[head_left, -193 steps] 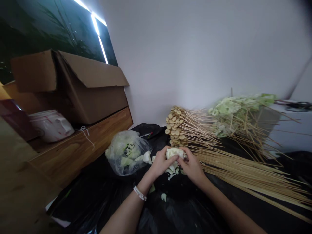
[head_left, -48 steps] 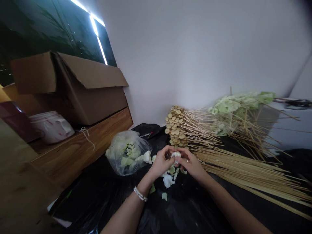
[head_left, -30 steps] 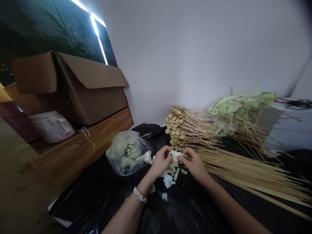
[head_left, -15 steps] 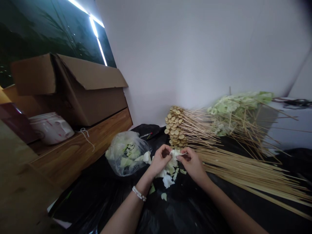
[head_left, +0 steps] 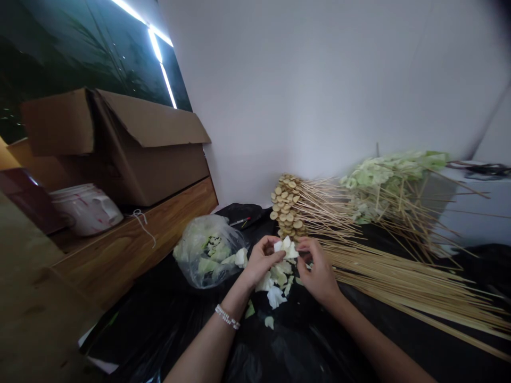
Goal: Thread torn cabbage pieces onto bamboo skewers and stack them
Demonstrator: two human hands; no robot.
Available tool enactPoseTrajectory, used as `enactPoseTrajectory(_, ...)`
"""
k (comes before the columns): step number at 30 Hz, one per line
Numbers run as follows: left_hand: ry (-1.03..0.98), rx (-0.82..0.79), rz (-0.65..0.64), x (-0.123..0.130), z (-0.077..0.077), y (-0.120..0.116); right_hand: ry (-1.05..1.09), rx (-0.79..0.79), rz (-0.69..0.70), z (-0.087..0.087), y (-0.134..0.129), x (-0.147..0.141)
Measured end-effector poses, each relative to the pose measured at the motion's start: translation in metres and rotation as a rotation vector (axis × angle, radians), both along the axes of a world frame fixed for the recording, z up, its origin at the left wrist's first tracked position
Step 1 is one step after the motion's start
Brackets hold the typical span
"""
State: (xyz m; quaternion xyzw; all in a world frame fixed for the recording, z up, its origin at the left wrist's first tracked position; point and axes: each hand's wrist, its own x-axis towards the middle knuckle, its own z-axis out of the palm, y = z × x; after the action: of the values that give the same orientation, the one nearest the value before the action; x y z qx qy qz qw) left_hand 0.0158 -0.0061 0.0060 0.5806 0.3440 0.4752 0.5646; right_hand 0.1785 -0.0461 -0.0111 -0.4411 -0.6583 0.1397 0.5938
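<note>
Both hands have drawn a little apart since the frame just before, and a torn piece now stands clear between them. The left hand (head_left: 260, 260), with a beaded bracelet (head_left: 227, 317) on its wrist, pinches the pale cabbage piece (head_left: 286, 248) between thumb and fingers, just above the centre of the frame. The right hand (head_left: 318, 274) is curled with its fingertips just beside the piece's right edge; whether they touch it, I cannot tell. The piece is thin, ragged and creamy white with a faint green tinge.

Below the hands, a loose pile of torn cabbage pieces (head_left: 277, 279) lies on a black plastic sheet (head_left: 287, 346) covering the surface, with a few stray bits nearer the bottom of the frame. To the left sits a clear plastic bag of cabbage (head_left: 207, 251). Just behind the hands, bamboo skewers threaded with round tan slices (head_left: 286, 207) point right, beside a heap of skewers loaded with green leaf (head_left: 383, 178). Bare skewers (head_left: 399, 282) fan out toward the lower right.
</note>
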Motion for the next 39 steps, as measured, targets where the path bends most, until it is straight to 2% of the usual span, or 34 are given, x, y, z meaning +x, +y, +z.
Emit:
enactPoseTrajectory(3,0.037,0.097,0.046,0.000,0.001,0.001,0.175,-0.216,0.018,-0.003,0.006,0.004)
enactPoseTrajectory(6,0.114,0.158,0.035,0.003,0.003,-0.003,0.184,-0.342,0.136,-0.008,0.011,0.004)
enactPoseTrajectory(10,0.152,0.194,0.016,0.007,0.005,-0.010,0.156,-0.401,0.270,-0.012,0.011,0.003)
enactPoseTrajectory(14,0.230,0.235,0.015,0.006,0.002,-0.010,0.066,-0.345,0.161,-0.008,0.005,0.003)
enactPoseTrajectory(17,0.251,0.194,0.010,0.006,0.001,-0.009,0.071,-0.364,0.161,-0.006,0.005,0.003)
enactPoseTrajectory(24,0.046,-0.047,-0.169,0.001,0.010,-0.011,0.377,-0.610,0.435,0.001,0.008,0.006)
enactPoseTrajectory(27,0.010,-0.134,-0.223,-0.003,0.014,-0.012,0.548,-0.719,0.615,0.010,0.002,0.011)
enactPoseTrajectory(31,-0.012,-0.205,-0.318,-0.009,0.016,-0.012,0.584,-0.834,0.759,0.018,-0.005,0.016)
enactPoseTrajectory(35,-0.056,-0.201,-0.305,-0.010,0.017,-0.010,0.538,-0.812,0.747,0.021,-0.006,0.019)
enactPoseTrajectory(39,-0.171,-0.161,-0.204,-0.013,0.019,-0.004,0.535,-0.751,0.640,0.021,0.001,0.025)
